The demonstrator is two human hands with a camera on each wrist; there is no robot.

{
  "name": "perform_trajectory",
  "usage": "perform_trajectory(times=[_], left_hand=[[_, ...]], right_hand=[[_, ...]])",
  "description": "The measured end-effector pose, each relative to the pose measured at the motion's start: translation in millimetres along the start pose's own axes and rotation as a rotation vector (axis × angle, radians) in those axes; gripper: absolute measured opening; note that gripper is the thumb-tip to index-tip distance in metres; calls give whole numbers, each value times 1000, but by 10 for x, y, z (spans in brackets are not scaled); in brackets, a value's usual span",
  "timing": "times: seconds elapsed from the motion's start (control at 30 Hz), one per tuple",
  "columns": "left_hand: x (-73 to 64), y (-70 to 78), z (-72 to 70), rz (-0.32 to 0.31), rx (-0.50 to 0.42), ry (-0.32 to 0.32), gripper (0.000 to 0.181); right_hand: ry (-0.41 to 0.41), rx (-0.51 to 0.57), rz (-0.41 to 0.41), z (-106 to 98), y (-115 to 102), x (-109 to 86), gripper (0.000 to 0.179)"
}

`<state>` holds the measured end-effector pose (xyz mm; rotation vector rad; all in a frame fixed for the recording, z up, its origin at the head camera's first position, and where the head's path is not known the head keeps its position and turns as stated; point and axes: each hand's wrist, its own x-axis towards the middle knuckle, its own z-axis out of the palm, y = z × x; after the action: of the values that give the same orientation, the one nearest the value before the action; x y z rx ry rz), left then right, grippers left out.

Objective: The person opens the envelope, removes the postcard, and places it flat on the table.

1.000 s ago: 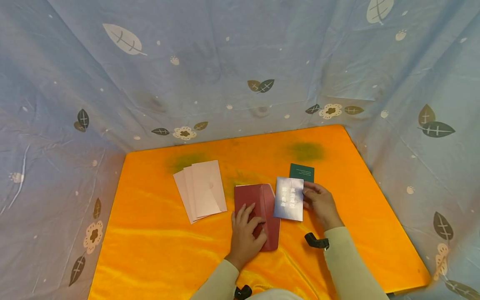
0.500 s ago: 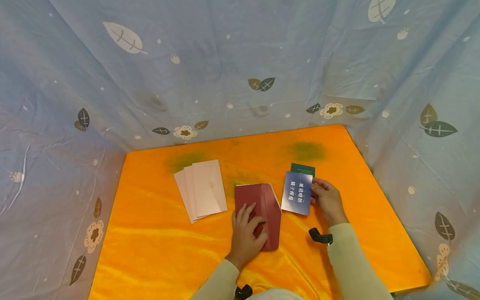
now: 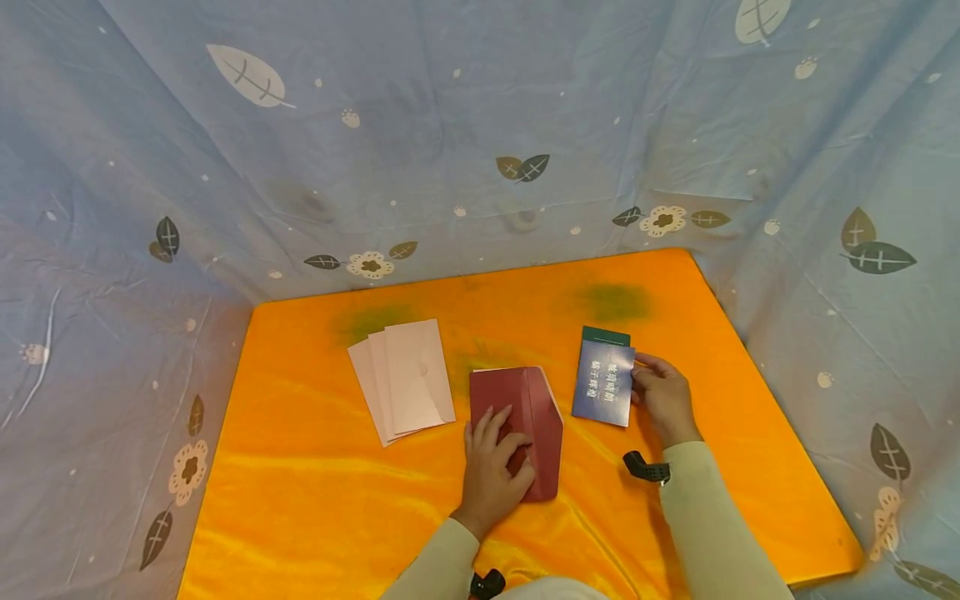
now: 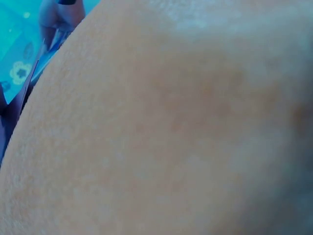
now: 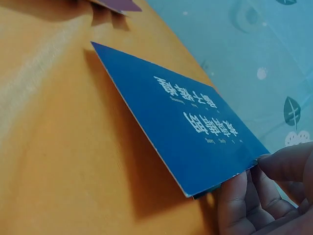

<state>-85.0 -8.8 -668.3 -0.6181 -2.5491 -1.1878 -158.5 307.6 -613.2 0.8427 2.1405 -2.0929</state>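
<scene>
My right hand [image 3: 666, 403] pinches a blue card [image 3: 603, 392] with white printed characters by its right edge. In the right wrist view the card [image 5: 171, 117] is tilted a little above the cloth, thumb on top and fingers beneath. Under its far end a dark green card [image 3: 606, 336] shows only as a strip. My left hand [image 3: 495, 471] rests on a dark red envelope [image 3: 545, 433], fingers spread over it. The envelope's flap lies unfolded toward the right. Skin of the left hand [image 4: 146, 122] fills most of the left wrist view and hides what lies below.
To the left of the red envelope, several pale pink envelopes [image 3: 416, 375] lie fanned out and overlapping. An orange cloth [image 3: 315, 500] covers the table. Blue patterned curtains [image 3: 450, 125] stand along the table's back and sides.
My right hand has carried the blue card to the right, away from the red envelope's flap and over more of the green card. My left hand has stayed in place.
</scene>
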Motion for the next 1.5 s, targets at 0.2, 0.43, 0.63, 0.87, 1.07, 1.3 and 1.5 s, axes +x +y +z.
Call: perform_trajectory(times=[0.2,0.43,0.63,0.87,1.07,1.3,1.5], left_hand=[[-3,-8,7,-2,0,4,19],[-4,1,-1,-13,1,-5,19],[1,21,-19,-16,-5,-8,19],[0,13,-10,-10,-1,-3,19],[-9,0,-8,-10,0,-4,20],[-5,8,-18,-9,-3,-5,20],[-7,-7,-1,-7,1,-3,21]], right_hand=[[10,-20,-1,-21,-22,33,46],[23,-48,-7,-18,-16,64,45],[28,-66,-5,-3,-11,67,45],[44,-75,-1,1,-18,46,48],[69,-25,1,-7,-20,25,48],[87,-29,-32,36,-9,-22,46],[89,-75,-81,117,4,-91,44]])
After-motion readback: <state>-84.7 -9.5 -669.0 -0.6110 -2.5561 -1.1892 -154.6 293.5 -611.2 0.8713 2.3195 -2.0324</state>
